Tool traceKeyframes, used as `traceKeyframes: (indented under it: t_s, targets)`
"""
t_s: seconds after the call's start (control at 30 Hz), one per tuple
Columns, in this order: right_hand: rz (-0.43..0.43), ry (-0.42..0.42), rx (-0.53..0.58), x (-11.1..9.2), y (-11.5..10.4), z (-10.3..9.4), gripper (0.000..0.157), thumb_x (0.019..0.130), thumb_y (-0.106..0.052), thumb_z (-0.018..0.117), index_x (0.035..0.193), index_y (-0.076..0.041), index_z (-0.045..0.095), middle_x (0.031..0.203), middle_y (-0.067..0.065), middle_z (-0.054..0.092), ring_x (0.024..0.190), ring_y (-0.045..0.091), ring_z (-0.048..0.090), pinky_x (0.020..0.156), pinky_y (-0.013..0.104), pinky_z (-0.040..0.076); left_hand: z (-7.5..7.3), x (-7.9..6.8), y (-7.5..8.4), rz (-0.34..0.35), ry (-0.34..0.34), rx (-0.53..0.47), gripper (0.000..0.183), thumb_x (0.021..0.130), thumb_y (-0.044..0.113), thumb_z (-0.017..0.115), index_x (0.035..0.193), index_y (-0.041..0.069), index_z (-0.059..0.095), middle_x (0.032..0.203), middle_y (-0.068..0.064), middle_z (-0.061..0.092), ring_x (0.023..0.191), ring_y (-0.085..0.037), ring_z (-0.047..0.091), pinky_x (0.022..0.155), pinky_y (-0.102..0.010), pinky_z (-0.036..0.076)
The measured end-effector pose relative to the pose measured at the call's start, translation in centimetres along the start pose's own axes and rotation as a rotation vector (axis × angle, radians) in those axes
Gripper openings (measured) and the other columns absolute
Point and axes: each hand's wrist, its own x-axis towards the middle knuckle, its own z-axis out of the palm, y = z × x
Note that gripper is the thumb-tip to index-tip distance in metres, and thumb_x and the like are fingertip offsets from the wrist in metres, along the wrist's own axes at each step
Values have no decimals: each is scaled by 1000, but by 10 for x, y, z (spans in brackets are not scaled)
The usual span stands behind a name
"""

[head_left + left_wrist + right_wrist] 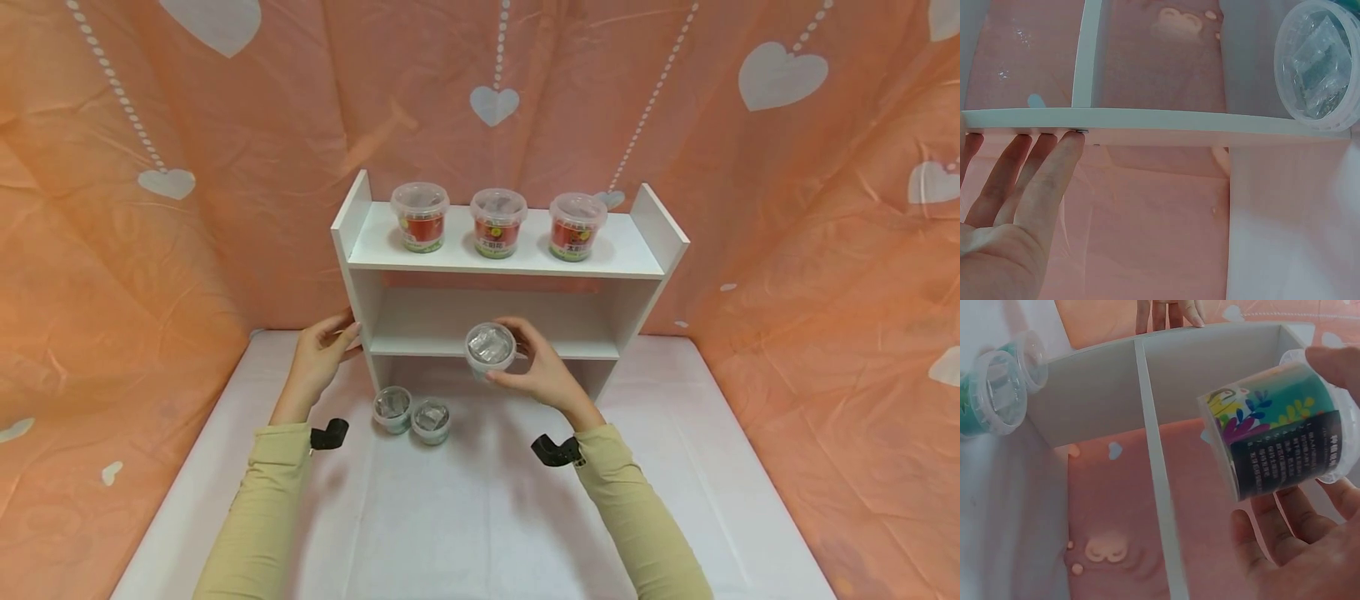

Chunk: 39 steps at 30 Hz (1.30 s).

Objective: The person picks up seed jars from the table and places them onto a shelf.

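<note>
My right hand (543,371) grips a small clear-lidded plastic tub (491,343) in front of the middle board of a white shelf unit (435,343). In the right wrist view the held tub (1272,440) is tilted, showing a teal, flowered label with a black text panel. The thumb is on one side of it and the fingers on the other. My left hand (318,358) touches the outside of the unit's left side panel. Its fingers are extended, fingertips (1072,142) against the panel in the left wrist view.
Three red-labelled lidded tubs, left (422,229), middle (497,235) and right (575,239), stand in a row on the top board. Two more tubs, one (392,408) beside the other (431,422), stand on the white-covered table (450,533) before the unit's lower left. An orange heart-patterned curtain (285,167) hangs behind.
</note>
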Motion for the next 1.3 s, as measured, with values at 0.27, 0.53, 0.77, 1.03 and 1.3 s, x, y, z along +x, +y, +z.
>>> traceKeyframes:
  t_s: [0.27, 0.53, 0.77, 1.03, 1.3]
  targets:
    - [-2, 18, -9, 21, 2, 1, 70, 73, 2, 81, 133, 4, 46, 126, 17, 56, 115, 24, 51, 103, 40, 42, -3, 6, -17, 17, 9, 8, 47, 98, 14, 57, 139, -4, 45, 140, -22, 45, 109, -15, 57, 92, -46, 48]
    - [-16, 37, 9, 34, 2, 10, 68, 74, 3, 79, 133, 9, 45, 125, 22, 55, 114, 29, 51, 99, 43, 44, -1, 2, -5, -5, 1, 8, 46, 98, 8, 55, 139, -7, 43, 140, -24, 43, 116, -29, 53, 93, -47, 48]
    - [6, 42, 32, 39, 8, 20, 68, 75, 4, 78, 134, 9, 45, 124, 25, 55, 112, 32, 52, 97, 43, 46, 3, -5, 13, -14, 0, 23, 45, 98, 6, 54, 138, -10, 42, 140, -27, 43, 114, -26, 54, 94, -49, 46]
    - [28, 51, 57, 45, 13, 29, 68, 77, 5, 77, 136, 11, 43, 124, 27, 54, 110, 35, 53, 95, 45, 48, 3, -6, 14, -13, 0, 19, 45, 98, 6, 54, 139, -10, 42, 140, -26, 43, 115, -27, 54, 94, -48, 46]
    - [71, 74, 65, 47, 16, 37, 71, 77, 5, 76, 137, 10, 40, 124, 28, 52, 110, 37, 52, 95, 40, 48, 3, -6, 13, -9, 2, 23, 45, 98, 6, 53, 138, -10, 42, 140, -27, 43, 111, -21, 56, 94, -48, 46]
